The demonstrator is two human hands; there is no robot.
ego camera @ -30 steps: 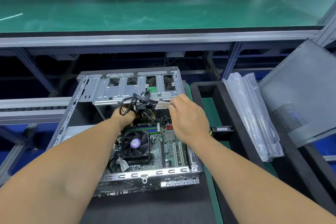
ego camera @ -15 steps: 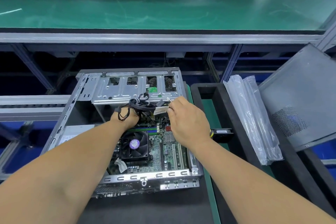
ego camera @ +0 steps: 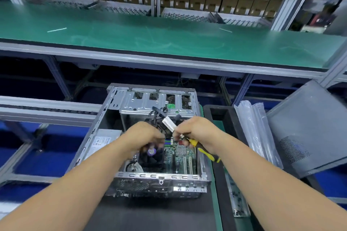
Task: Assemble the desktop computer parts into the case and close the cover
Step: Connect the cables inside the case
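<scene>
over the open computer case [ego camera: 131, 178], which lies on its side on a dark mat [ego camera: 150, 217] with its cover off, both hands meet above the motherboard [ego camera: 180, 155]. the left hand [ego camera: 142, 137] hangs above the cpu fan [ego camera: 152, 157], its fingers curled downward and blurred; whether they grip a cable or nothing at all cannot be told. the right hand [ego camera: 199, 133] sits just to its right, fingers bent and pinching the lower end of a white flat connector [ego camera: 168, 124], which sticks up and to the left between the two hands. a screwdriver [ego camera: 204, 153] with a yellow and black handle is also in the right hand, its handle poking out below the palm toward the case's right edge. black cables [ego camera: 159, 112] loop from behind the connector up to the silver drive cage [ego camera: 150, 103] at the far end of the case. the power supply [ego camera: 105, 139] rests in the left part of the case, left of the left forearm.

well to the right, the grey side cover [ego camera: 308, 127] leans tilted, apart from the case. between it and the case lie clear plastic bags [ego camera: 257, 129] beside a black foam tray [ego camera: 219, 112]. a green workbench surface [ego camera: 169, 37] spans the far side.
</scene>
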